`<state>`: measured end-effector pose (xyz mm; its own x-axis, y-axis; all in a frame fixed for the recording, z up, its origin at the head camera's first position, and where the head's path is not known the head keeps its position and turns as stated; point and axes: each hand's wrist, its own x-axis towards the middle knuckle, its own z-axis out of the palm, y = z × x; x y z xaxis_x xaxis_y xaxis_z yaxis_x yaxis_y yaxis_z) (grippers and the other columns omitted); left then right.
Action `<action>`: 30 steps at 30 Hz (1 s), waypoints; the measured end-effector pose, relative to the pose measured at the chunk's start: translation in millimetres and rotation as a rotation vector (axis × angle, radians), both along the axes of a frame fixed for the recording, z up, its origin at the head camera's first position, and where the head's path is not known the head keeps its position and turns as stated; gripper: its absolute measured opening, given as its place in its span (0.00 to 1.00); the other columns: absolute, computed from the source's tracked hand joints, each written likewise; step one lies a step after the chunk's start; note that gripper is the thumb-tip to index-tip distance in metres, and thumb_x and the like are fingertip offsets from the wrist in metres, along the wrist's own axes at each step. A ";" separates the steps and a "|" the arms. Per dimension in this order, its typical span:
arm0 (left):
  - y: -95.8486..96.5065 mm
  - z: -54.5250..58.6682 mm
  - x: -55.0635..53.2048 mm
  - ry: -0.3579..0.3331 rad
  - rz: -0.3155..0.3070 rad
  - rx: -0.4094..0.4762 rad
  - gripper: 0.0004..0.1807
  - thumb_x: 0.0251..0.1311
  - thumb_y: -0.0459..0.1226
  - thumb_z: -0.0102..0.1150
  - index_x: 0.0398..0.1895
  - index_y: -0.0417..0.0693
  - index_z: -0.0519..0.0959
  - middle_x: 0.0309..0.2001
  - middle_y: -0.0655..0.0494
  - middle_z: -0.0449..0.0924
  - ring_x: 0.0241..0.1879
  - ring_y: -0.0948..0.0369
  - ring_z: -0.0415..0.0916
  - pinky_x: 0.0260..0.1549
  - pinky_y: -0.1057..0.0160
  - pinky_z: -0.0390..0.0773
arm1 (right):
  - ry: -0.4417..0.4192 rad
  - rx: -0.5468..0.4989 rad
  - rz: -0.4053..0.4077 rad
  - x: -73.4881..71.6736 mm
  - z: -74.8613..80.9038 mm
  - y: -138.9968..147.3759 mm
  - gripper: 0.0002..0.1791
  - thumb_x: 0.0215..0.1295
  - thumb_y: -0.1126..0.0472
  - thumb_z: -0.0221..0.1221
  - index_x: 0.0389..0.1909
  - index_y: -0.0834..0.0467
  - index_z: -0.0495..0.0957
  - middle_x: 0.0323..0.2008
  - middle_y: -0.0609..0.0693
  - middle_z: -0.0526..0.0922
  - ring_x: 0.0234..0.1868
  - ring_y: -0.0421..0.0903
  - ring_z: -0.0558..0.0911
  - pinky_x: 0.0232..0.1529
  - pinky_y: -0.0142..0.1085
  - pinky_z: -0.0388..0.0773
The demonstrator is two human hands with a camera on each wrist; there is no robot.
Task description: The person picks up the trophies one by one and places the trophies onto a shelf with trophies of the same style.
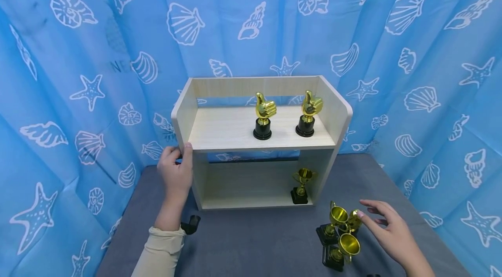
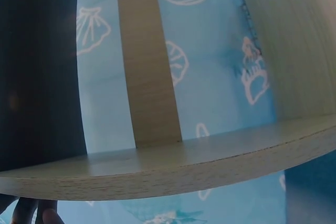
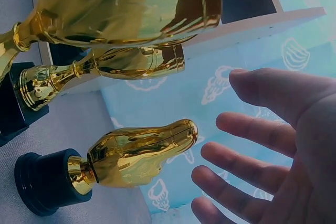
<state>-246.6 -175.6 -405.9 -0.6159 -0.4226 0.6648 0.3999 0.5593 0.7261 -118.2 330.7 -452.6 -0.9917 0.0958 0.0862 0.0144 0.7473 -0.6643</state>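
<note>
My left hand holds the left side panel of a pale wooden two-tier shelf, thumb at the front edge and fingers on the outer side. In the left wrist view only some fingertips show below the panel. At the right, my right hand reaches over the table with fingers spread and nothing in them. Just beyond its fingertips stands a gold thumbs-up trophy on a round black base. Beside that trophy are two gold cup trophies on square black bases.
Two thumbs-up trophies stand on the upper tier, centre and right. One cup trophy stands at the right of the lower tier. A blue seashell curtain hangs behind the grey table.
</note>
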 end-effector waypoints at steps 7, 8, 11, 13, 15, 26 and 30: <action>0.2 1.9 -0.5 0.027 0.004 0.016 0.24 0.74 0.46 0.63 0.32 0.31 0.88 0.37 0.40 0.80 0.37 0.50 0.80 0.31 0.77 0.68 | -0.003 0.007 0.015 -0.3 0.4 0.9 0.30 0.80 0.44 0.58 0.69 0.63 0.75 0.66 0.67 0.74 0.63 0.70 0.78 0.55 0.63 0.81; 0.3 2.2 -0.6 0.026 0.007 0.017 0.24 0.74 0.46 0.63 0.32 0.31 0.88 0.37 0.40 0.80 0.37 0.50 0.80 0.31 0.76 0.68 | -0.003 0.009 0.016 -0.4 0.5 1.2 0.30 0.80 0.44 0.58 0.69 0.63 0.75 0.66 0.67 0.74 0.63 0.70 0.78 0.55 0.63 0.81; 0.3 2.6 -1.0 0.015 0.012 0.017 0.25 0.74 0.47 0.63 0.32 0.32 0.89 0.37 0.41 0.80 0.37 0.51 0.80 0.32 0.75 0.68 | 0.006 0.016 0.018 -1.0 0.3 2.0 0.30 0.79 0.45 0.60 0.69 0.63 0.76 0.65 0.67 0.75 0.62 0.70 0.79 0.54 0.63 0.81; 0.1 2.7 -1.1 0.011 0.012 0.018 0.25 0.74 0.48 0.63 0.33 0.32 0.89 0.38 0.42 0.80 0.37 0.51 0.80 0.32 0.75 0.68 | 0.012 0.022 0.020 -1.6 0.3 2.3 0.30 0.78 0.45 0.61 0.68 0.62 0.76 0.65 0.67 0.75 0.62 0.70 0.79 0.54 0.64 0.81; 0.1 2.6 -1.0 0.005 0.012 0.018 0.25 0.74 0.48 0.63 0.34 0.32 0.89 0.38 0.42 0.81 0.38 0.52 0.80 0.32 0.76 0.68 | 0.019 0.028 0.024 -2.0 0.5 2.4 0.30 0.77 0.45 0.63 0.68 0.62 0.77 0.65 0.67 0.75 0.62 0.70 0.79 0.54 0.64 0.81; 1.4 2.5 1.7 -0.024 -0.007 0.028 0.25 0.75 0.49 0.62 0.37 0.31 0.89 0.40 0.41 0.80 0.39 0.52 0.79 0.33 0.76 0.69 | -0.009 0.044 0.033 -3.1 -3.1 4.3 0.30 0.74 0.47 0.65 0.68 0.63 0.77 0.64 0.67 0.76 0.61 0.69 0.80 0.53 0.61 0.82; 1.2 1.6 2.0 -0.029 -0.004 0.028 0.25 0.75 0.49 0.62 0.38 0.31 0.89 0.40 0.41 0.80 0.40 0.52 0.79 0.34 0.75 0.69 | -0.022 0.043 0.036 -3.7 -6.1 5.6 0.31 0.74 0.48 0.66 0.68 0.63 0.76 0.64 0.68 0.76 0.61 0.70 0.79 0.53 0.61 0.82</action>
